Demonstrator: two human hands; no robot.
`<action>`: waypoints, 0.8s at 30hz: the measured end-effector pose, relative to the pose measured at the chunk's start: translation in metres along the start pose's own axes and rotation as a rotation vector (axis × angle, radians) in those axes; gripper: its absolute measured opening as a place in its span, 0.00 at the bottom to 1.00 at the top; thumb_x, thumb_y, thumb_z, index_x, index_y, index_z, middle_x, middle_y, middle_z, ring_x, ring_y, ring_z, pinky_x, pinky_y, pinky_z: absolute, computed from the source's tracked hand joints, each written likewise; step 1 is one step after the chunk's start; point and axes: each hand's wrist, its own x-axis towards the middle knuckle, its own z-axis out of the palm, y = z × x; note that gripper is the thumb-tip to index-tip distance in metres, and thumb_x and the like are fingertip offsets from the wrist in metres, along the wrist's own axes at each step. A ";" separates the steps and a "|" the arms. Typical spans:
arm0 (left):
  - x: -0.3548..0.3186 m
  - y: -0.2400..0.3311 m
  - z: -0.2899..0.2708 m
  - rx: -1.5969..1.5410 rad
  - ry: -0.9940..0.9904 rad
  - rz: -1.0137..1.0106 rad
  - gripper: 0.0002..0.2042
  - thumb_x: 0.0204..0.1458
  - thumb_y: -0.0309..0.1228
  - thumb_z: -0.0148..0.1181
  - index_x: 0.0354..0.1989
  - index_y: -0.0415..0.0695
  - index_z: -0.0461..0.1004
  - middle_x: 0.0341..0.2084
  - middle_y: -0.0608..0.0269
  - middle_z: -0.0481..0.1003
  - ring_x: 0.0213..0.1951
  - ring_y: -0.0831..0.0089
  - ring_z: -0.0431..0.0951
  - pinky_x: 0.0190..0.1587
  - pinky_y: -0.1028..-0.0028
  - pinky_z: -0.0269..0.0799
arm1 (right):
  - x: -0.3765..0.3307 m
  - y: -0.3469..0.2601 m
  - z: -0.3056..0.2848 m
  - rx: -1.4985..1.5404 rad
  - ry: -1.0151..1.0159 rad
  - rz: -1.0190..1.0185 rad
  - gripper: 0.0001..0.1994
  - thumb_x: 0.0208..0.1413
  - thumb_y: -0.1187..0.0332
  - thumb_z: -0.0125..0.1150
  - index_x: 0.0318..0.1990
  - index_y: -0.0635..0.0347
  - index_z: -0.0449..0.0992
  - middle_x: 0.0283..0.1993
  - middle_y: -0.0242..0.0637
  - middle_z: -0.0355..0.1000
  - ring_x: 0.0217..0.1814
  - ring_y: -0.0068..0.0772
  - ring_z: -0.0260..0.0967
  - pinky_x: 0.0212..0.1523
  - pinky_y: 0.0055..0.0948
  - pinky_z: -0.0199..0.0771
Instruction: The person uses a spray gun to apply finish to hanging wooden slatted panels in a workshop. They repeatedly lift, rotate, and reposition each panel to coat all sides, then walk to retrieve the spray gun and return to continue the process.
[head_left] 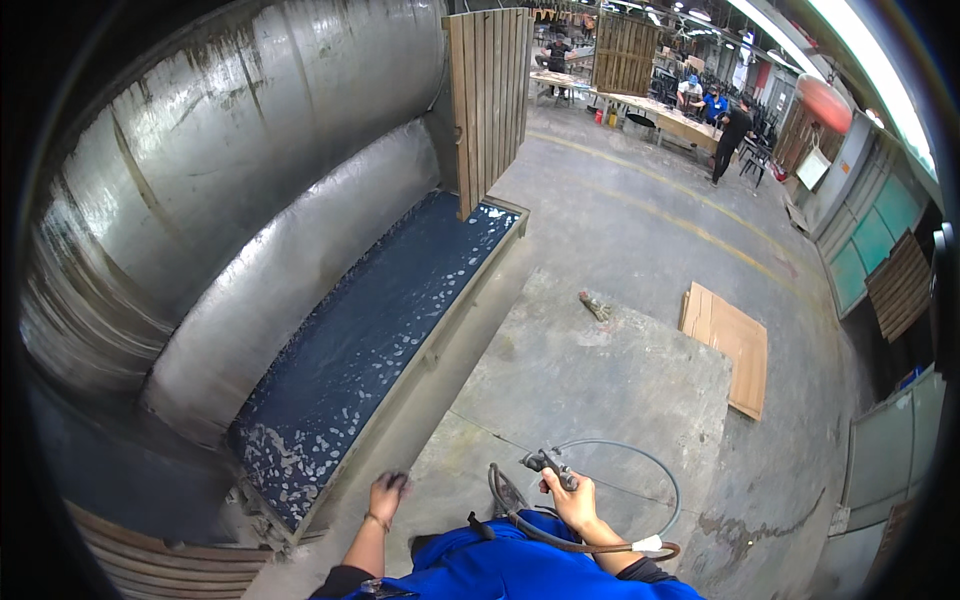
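Observation:
My right hand [573, 500] is closed round the grip of a dark spray gun [549, 466], whose nozzle points up and to the left. A thin grey hose [676, 490] loops from the gun, and a thicker dark hose [560, 543] with a white wrap runs below, across my blue apron [470, 570]. Lower, near the trough's edge, my left hand [385, 498] is curled closed. Something dark shows at its fingers; whether it is a held thing or stained fingertips is unclear. Beside it lies a long trough of dark blue water [350, 330] with pale foam flecks.
Curved metal sheeting [260, 90] rises behind the trough. A slatted wooden panel [490, 110] stands at its far end. On the concrete floor lie flattened cardboard [725, 345] and a small crumpled item [595, 306]. Several people work at far tables [665, 118]; a person in black [733, 140] stands there.

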 end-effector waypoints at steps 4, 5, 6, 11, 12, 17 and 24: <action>0.030 0.100 0.087 0.123 -0.142 0.211 0.07 0.64 0.24 0.61 0.46 0.35 0.74 0.37 0.59 0.79 0.39 0.73 0.81 0.43 0.74 0.80 | 0.017 -0.015 -0.042 0.101 -0.105 -0.002 0.17 0.69 0.60 0.62 0.35 0.68 0.83 0.30 0.35 0.82 0.34 0.22 0.77 0.39 0.27 0.77; 0.032 0.117 0.105 0.117 -0.136 0.247 0.08 0.63 0.27 0.62 0.42 0.34 0.74 0.31 0.61 0.79 0.31 0.77 0.81 0.35 0.76 0.77 | 0.019 -0.019 -0.054 0.216 -0.178 -0.068 0.18 0.69 0.58 0.61 0.37 0.69 0.83 0.31 0.35 0.82 0.34 0.23 0.76 0.39 0.27 0.77; 0.034 0.131 0.117 0.129 -0.149 0.258 0.08 0.63 0.27 0.62 0.42 0.34 0.74 0.29 0.62 0.79 0.30 0.77 0.80 0.34 0.76 0.76 | 0.020 -0.022 -0.063 0.249 -0.217 -0.088 0.18 0.68 0.58 0.62 0.37 0.67 0.84 0.31 0.33 0.82 0.33 0.21 0.76 0.37 0.26 0.76; 0.051 0.164 0.174 0.216 -0.196 0.261 0.11 0.66 0.34 0.60 0.37 0.37 0.75 0.21 0.66 0.74 0.23 0.80 0.74 0.26 0.74 0.69 | 0.020 -0.031 -0.100 0.311 -0.308 -0.101 0.20 0.67 0.52 0.63 0.38 0.63 0.86 0.24 0.24 0.75 0.22 0.13 0.63 0.24 0.20 0.62; 0.058 0.166 0.186 0.259 -0.203 0.249 0.13 0.67 0.37 0.59 0.36 0.39 0.75 0.20 0.67 0.73 0.22 0.80 0.73 0.25 0.73 0.68 | 0.020 -0.030 -0.105 0.327 -0.318 -0.085 0.21 0.67 0.51 0.63 0.38 0.63 0.86 0.22 0.23 0.73 0.21 0.12 0.61 0.22 0.19 0.59; 0.097 0.181 0.238 0.579 -0.260 0.338 0.19 0.68 0.42 0.57 0.29 0.39 0.77 0.16 0.66 0.73 0.18 0.79 0.70 0.24 0.72 0.67 | 0.040 -0.023 -0.119 0.416 -0.259 -0.051 0.22 0.65 0.51 0.65 0.32 0.65 0.80 0.20 0.22 0.68 0.20 0.13 0.60 0.21 0.19 0.57; 0.181 0.214 0.326 0.623 -0.512 0.317 0.16 0.66 0.41 0.59 0.33 0.38 0.78 0.22 0.61 0.81 0.26 0.73 0.83 0.33 0.70 0.77 | 0.130 -0.039 -0.144 0.379 -0.179 -0.047 0.24 0.65 0.48 0.64 0.36 0.65 0.83 0.23 0.22 0.72 0.21 0.10 0.58 0.21 0.19 0.55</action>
